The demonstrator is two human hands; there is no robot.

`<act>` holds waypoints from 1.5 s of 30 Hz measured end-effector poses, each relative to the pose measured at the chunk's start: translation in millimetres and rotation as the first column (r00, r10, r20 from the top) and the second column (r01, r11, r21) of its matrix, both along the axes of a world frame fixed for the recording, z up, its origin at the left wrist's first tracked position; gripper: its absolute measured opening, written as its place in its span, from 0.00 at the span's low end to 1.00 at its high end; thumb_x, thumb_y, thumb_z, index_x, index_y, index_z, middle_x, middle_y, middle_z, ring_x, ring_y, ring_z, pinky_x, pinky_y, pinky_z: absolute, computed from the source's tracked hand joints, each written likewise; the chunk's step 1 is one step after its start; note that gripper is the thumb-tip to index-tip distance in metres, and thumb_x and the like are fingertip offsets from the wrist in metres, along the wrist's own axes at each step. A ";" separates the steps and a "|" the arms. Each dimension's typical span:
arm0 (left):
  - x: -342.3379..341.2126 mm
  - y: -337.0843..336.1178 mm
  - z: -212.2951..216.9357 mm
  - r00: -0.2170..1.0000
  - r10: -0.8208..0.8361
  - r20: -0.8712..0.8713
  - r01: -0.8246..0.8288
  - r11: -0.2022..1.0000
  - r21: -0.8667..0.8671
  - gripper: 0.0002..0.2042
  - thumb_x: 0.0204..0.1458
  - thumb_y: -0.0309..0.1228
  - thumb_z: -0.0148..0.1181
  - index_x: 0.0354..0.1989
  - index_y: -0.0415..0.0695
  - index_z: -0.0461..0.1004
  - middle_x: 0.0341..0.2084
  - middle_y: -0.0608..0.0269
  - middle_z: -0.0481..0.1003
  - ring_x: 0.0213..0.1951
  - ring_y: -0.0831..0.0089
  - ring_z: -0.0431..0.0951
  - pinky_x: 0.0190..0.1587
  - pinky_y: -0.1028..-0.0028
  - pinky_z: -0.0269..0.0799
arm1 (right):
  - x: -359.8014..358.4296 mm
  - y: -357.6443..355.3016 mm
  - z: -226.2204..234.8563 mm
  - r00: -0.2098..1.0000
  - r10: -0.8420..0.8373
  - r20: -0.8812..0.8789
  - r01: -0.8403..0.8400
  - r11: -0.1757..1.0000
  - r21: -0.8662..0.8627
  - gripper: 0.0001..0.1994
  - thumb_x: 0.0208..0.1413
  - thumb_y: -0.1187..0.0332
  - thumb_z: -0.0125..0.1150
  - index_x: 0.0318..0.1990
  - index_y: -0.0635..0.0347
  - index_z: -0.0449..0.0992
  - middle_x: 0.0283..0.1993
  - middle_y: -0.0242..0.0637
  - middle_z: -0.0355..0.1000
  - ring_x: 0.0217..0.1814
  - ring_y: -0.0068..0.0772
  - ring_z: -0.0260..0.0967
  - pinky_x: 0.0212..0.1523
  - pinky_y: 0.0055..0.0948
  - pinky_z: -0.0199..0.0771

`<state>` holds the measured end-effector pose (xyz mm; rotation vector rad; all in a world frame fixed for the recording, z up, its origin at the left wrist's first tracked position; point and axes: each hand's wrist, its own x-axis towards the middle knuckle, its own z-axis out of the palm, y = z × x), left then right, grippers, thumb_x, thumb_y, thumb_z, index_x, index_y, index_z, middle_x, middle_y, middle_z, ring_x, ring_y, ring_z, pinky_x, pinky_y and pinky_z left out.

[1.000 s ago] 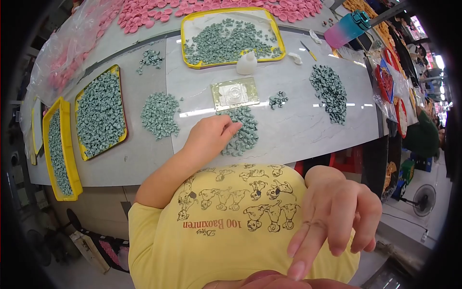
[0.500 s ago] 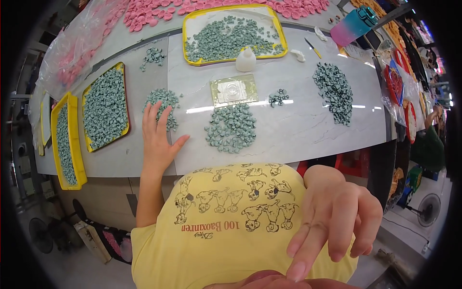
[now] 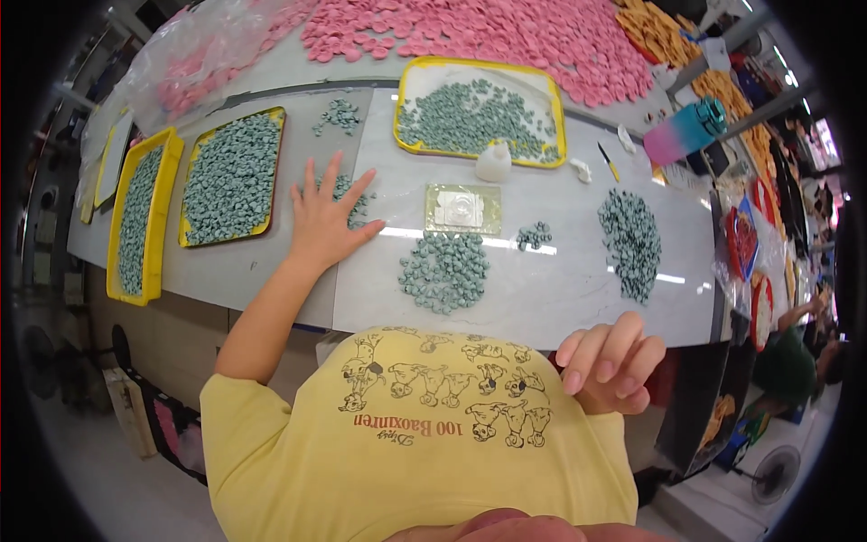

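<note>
My left hand [image 3: 330, 221] lies spread on the table, its fingers partly covering a small pile of grey-green pieces [image 3: 360, 200]. It grips nothing. My right hand [image 3: 614, 366] is raised in front of the table's near edge, by my yellow shirt, with loosely curled, separated fingers and nothing visible in them. Between the hands sits a larger pile of the same pieces [image 3: 442, 278], just below a flat packet [image 3: 490, 203] with a pale square centre. A small cluster [image 3: 534, 236] lies right of the packet. Farther right is a long, darker pile [image 3: 630, 244].
A yellow-rimmed tray [image 3: 557, 113] of pieces stands at the back, a white squeeze bottle [image 3: 494, 165] at its front edge. Another tray [image 3: 184, 203] and a yellow bin [image 3: 167, 212] stand left. A yellow-handled knife [image 3: 614, 171] lies near a turquoise-pink drinking bottle [image 3: 684, 134]. Pink pieces [image 3: 479, 41] fill the back.
My right hand has dropped away from close to the camera toward the table's near edge. My left hand stays spread by its pile, now covering more of it. The view has shifted.
</note>
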<state>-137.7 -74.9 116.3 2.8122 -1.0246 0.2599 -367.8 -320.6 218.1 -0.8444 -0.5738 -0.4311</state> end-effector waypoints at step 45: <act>41.6 189.9 118.3 0.992 0.067 -0.106 -0.125 0.607 -0.785 0.12 0.52 0.35 0.53 0.20 0.43 0.64 0.18 0.62 0.67 0.16 0.67 0.65 0.18 0.72 0.60 | 12.9 173.9 63.0 0.643 -0.672 -0.367 0.282 0.654 -0.702 0.03 0.54 0.77 0.49 0.29 0.66 0.68 0.29 0.38 0.68 0.32 0.27 0.67 0.37 0.24 0.67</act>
